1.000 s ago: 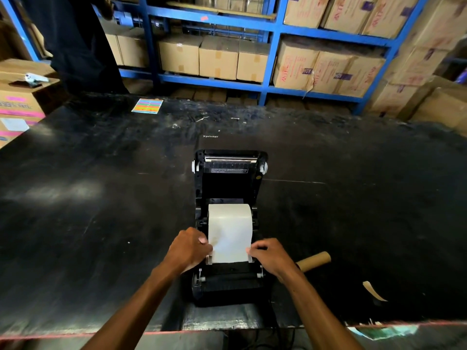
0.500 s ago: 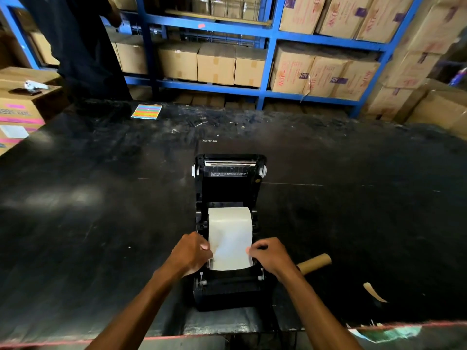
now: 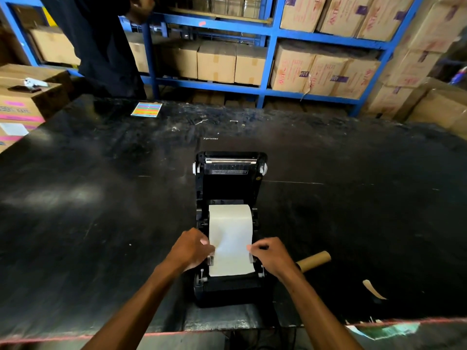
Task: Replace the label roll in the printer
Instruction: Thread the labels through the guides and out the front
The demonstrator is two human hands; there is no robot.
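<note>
Left hand [image 3: 190, 250]: grip pinching label strip [image 3: 231, 248] at its left edge, slightly higher than before. Strip fed from label roll [image 3: 230, 213] seated in open printer [image 3: 228, 286]. Right hand [image 3: 271, 256]: grip pinching right edge; threading nearly complete.

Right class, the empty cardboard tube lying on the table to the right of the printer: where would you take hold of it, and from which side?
Grip the cardboard tube near its free far-right end, coming down from above. It lies flat on the table, and its near end is hidden behind the right hand, so only that end is clear. Pinch across its narrow round body.
</note>
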